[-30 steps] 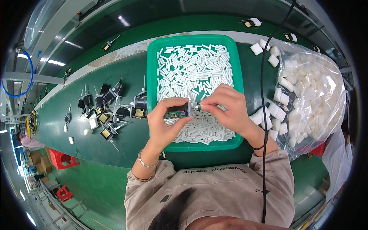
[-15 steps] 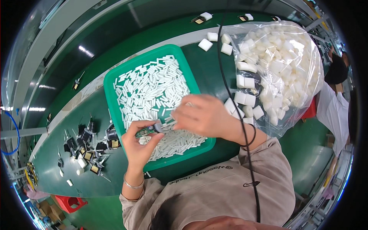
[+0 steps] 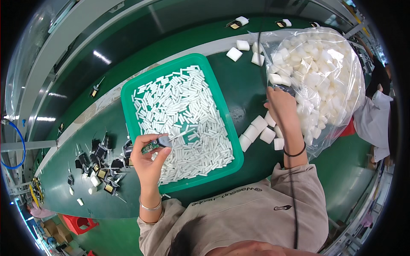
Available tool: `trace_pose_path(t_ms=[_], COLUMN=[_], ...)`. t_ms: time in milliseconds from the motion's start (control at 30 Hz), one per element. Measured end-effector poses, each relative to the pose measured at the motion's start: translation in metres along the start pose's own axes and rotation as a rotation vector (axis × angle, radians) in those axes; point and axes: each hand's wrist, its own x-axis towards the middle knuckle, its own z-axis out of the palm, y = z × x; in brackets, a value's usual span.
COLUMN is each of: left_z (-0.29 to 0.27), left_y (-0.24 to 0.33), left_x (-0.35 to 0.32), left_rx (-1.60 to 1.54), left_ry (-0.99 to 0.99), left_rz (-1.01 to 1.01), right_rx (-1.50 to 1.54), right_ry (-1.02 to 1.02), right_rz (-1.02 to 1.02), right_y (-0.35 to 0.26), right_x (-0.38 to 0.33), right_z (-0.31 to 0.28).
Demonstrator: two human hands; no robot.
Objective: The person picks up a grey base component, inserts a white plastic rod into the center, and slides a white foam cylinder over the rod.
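My left hand (image 3: 147,160) is closed around a small electronic part (image 3: 156,144) with a green circuit board and a grey end. A thin white stick (image 3: 182,133) juts from that end, over the green tray (image 3: 238,145) of loose white sticks (image 3: 171,102). My right hand (image 3: 282,106) is at the left edge of a clear plastic bag (image 3: 335,81) full of white foam blocks. Its fingers are curled together, and whatever they may hold is hidden. Several white foam blocks (image 3: 259,123) lie just below it on the green table.
A heap of black parts with wires (image 3: 100,160) lies left of the tray. More foam blocks (image 3: 234,54) are beyond the tray. Assembled pieces (image 3: 236,23) lie on the dark green belt behind. A black cable (image 3: 294,200) hangs across the view. Another person's sleeve (image 3: 373,115) shows at right.
My right hand has left the held part's white stick and moved right and away, to the bag's edge. My left hand still holds the part over the tray.
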Motion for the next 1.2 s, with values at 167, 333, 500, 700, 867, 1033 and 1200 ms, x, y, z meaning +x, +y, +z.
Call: trace_pose_path(t_ms=[167,333,500,700,867,1033,1200], left_z=[-0.008,-0.014,-0.012,-0.012,0.000,0.008,0.005], left_y=[-0.004,-0.010,-0.011,-0.011,-0.012,-0.021,-0.019], left_x=[-0.002,-0.003,-0.003,-0.004,-0.008,-0.011,-0.014], left_rx=[-0.040,-0.026,-0.042,-0.076,-0.283,-0.454,-0.512], left_ry=[0.012,0.066,0.064,0.065,-0.002,-0.064,-0.007], left_rz=[-0.009,0.010,0.028,0.024,-0.074,-0.195,-0.161], right_rx=[-0.226,-0.057,-0.067,0.048,0.923,1.376,1.661], right_ry=[0.045,-0.074,0.031,0.148,0.127,-0.255,-0.234], right_rz=[0.001,0.074,0.055,-0.074,-0.125,-0.046,-0.127], right_y=[-0.003,0.023,0.020,0.009,-0.016,-0.085,-0.141], right_x=[-0.008,-0.017,-0.029,-0.033,-0.042,-0.057,-0.064], right_z=[-0.024,-0.015,-0.015,-0.018,-0.004,0.039,0.033])
